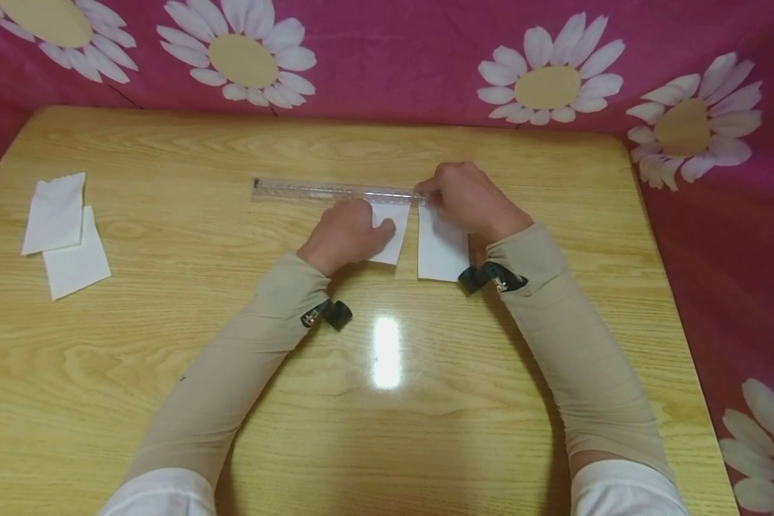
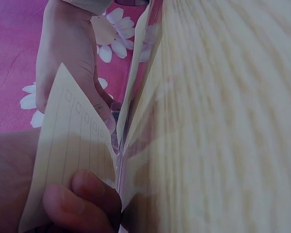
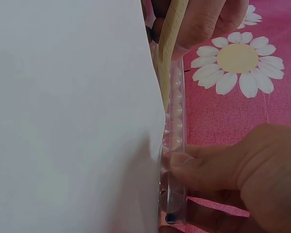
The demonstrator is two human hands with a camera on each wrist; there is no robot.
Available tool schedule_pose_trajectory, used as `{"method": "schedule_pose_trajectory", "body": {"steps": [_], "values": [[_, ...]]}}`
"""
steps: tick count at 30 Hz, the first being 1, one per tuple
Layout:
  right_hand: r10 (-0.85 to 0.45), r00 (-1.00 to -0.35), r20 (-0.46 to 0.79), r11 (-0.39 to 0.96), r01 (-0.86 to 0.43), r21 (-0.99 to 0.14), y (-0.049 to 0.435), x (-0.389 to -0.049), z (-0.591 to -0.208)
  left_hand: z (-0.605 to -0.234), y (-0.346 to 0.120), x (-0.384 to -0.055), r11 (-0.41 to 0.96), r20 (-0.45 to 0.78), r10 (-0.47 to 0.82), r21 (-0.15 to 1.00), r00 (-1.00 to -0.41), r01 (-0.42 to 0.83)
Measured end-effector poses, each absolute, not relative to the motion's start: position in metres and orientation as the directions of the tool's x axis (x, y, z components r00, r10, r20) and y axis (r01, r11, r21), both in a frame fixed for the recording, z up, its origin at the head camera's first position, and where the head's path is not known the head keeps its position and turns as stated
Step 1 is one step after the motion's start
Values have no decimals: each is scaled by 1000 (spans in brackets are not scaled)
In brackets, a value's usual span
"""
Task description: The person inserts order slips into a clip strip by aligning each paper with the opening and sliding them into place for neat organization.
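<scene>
A clear plastic ruler [image 1: 309, 190] lies crosswise near the back of the table. My right hand [image 1: 471, 197] pinches its right end, thumb [image 3: 184, 162] on top and fingers underneath. A white paper piece [image 1: 443, 247] hangs down from the ruler beside this hand and fills much of the right wrist view. To its left, my left hand [image 1: 348, 233] grips a second paper piece [image 1: 390, 240] at the ruler. In the left wrist view this lined paper [image 2: 80, 131], with small printed squares, stands tilted up above curled fingers. The gap between the two papers widens toward me.
Two white paper pieces, one [image 1: 58, 211] overlapping the other [image 1: 80, 261], lie at the table's left. Behind the wooden table [image 1: 361, 430] hangs a pink cloth [image 1: 393, 57] with daisies, which also runs along the right side.
</scene>
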State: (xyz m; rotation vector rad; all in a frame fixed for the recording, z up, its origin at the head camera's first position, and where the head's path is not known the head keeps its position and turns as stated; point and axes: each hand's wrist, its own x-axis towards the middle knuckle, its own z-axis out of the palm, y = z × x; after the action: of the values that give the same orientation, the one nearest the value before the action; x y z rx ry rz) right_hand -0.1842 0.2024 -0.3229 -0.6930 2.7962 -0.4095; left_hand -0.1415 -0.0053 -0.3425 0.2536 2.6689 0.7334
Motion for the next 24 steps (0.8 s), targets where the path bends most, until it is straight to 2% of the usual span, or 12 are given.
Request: {"method": "schedule_pose_trajectory", "body": {"steps": [24], "values": [[-487, -862, -144, 848, -426, -316, 203, -183, -322, -342, 0, -141, 854, -313, 243, 518, -918, 50]]}}
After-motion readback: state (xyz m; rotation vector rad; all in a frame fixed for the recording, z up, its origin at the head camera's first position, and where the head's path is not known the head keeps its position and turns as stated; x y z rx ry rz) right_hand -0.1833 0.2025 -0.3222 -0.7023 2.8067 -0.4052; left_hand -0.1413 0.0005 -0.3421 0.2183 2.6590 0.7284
